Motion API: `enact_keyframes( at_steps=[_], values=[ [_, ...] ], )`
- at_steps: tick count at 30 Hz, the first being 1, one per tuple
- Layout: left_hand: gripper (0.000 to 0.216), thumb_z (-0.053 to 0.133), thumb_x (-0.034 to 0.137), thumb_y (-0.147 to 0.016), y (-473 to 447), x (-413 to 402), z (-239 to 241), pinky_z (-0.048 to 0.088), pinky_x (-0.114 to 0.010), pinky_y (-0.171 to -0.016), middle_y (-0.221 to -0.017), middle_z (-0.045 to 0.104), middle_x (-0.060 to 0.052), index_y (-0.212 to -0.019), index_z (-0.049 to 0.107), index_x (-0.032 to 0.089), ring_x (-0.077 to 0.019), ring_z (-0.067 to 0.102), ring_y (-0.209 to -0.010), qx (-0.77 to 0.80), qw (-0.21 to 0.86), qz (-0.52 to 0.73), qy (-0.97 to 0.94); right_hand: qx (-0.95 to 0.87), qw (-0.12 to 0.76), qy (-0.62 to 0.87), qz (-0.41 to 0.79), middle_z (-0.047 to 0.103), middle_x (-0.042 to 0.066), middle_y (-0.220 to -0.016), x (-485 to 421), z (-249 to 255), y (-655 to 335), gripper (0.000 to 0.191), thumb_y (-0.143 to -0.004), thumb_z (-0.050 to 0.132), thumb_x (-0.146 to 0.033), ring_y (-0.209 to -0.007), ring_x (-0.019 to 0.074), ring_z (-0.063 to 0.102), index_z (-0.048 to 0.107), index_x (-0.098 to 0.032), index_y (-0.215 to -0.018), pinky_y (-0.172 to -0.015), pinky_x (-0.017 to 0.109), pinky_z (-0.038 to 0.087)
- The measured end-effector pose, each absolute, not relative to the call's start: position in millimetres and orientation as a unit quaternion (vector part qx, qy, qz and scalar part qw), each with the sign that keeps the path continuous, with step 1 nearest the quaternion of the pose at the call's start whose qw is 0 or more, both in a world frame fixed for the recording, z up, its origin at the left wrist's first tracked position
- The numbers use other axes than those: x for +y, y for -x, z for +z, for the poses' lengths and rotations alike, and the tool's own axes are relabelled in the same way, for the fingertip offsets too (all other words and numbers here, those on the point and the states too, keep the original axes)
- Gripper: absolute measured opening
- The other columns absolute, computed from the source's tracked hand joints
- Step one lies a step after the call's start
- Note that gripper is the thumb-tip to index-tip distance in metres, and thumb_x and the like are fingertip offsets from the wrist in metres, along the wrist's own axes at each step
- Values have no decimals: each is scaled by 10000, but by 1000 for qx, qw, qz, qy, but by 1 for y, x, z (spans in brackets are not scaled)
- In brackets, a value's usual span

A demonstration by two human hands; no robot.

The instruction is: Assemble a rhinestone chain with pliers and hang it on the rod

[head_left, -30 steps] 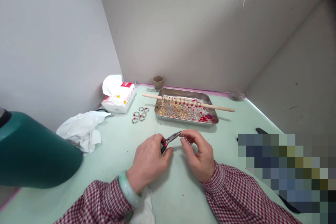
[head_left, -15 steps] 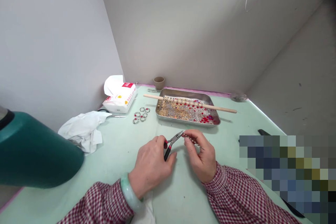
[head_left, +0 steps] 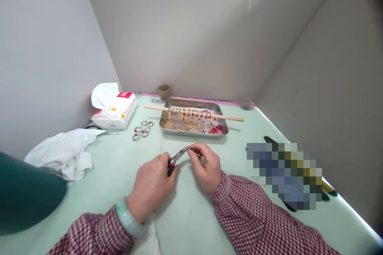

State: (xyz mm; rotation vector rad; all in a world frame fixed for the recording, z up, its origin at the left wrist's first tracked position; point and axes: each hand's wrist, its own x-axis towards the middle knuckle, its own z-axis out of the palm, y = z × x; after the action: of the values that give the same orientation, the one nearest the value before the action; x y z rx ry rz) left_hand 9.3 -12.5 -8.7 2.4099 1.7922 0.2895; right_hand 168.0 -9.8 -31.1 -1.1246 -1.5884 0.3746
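Observation:
My left hand [head_left: 155, 179] is wrapped round a pair of pliers [head_left: 177, 157] with black and red handles. The jaws point up and right and meet the fingertips of my right hand [head_left: 206, 165]. That hand pinches a small beaded strand [head_left: 200, 155], partly hidden behind the fingers. Whether the jaws grip the strand's end is too small to tell. Beyond my hands stands a metal tray [head_left: 194, 135] with gold, clear and red beads. A wooden stick [head_left: 233, 118] lies across it, carrying beaded rings. Several beaded rings [head_left: 145, 132] lie on the table left of the tray.
A tissue pack [head_left: 115, 113], a crumpled white cloth [head_left: 62, 153] and scissors [head_left: 112, 133] are at the left. A large green cylinder [head_left: 26, 195] stands nearest. A brown cup [head_left: 164, 91] is at the back. Pixelated items [head_left: 284, 175] lie right. Walls enclose the table [head_left: 191, 231].
The view has swung right, so everything sits further left in it. Both hands keep their holds, and the right fingertips have closed in around the pliers' tip and the strand.

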Motion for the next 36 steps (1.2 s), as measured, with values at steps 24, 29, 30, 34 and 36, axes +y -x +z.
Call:
enact_keyframes(
  at_steps=[24, 29, 30, 34, 36],
  values=[
    [203, 374, 367, -864, -7, -14, -5, 247, -290, -499, -739, 615, -31, -783, 457, 201, -217, 597, -640, 573, 3, 33, -819, -615, 553, 514, 228, 578, -4, -676, -3, -36, -170, 116, -841, 526, -257, -607, 115, 509, 586, -178, -780, -596, 244, 419],
    [149, 369, 283, -859, -4, -12, -5, 216, -296, -492, -730, 583, -32, -796, 474, 199, -208, 579, -626, 528, -41, 25, -848, -600, 551, 522, 250, 469, -30, -616, 0, -35, -171, 176, -832, 530, -298, -590, 109, 425, 538, -185, -697, -568, 240, 367],
    [137, 375, 275, -854, -3, -12, -5, 216, -296, -494, -735, 580, -32, -801, 477, 200, -208, 576, -631, 522, -43, 27, -852, -593, 552, 522, 267, 442, -36, -600, 1, -35, -172, 186, -827, 534, -304, -578, 106, 407, 531, -185, -684, -556, 238, 354],
    [110, 399, 265, -846, -2, -9, -6, 250, -287, -515, -747, 572, -19, -790, 471, 203, -189, 552, -641, 493, -13, 49, -868, -559, 536, 496, 392, 425, -47, -561, 5, -34, -176, 197, -807, 541, -330, -517, 92, 387, 565, -176, -688, -498, 227, 322],
    [110, 399, 258, -851, -2, -8, -6, 278, -278, -531, -753, 567, -10, -780, 461, 203, -171, 535, -641, 474, 26, 71, -877, -543, 520, 463, 469, 468, -39, -572, 7, -32, -179, 212, -797, 550, -346, -488, 82, 402, 590, -165, -693, -472, 221, 314]
  ],
)
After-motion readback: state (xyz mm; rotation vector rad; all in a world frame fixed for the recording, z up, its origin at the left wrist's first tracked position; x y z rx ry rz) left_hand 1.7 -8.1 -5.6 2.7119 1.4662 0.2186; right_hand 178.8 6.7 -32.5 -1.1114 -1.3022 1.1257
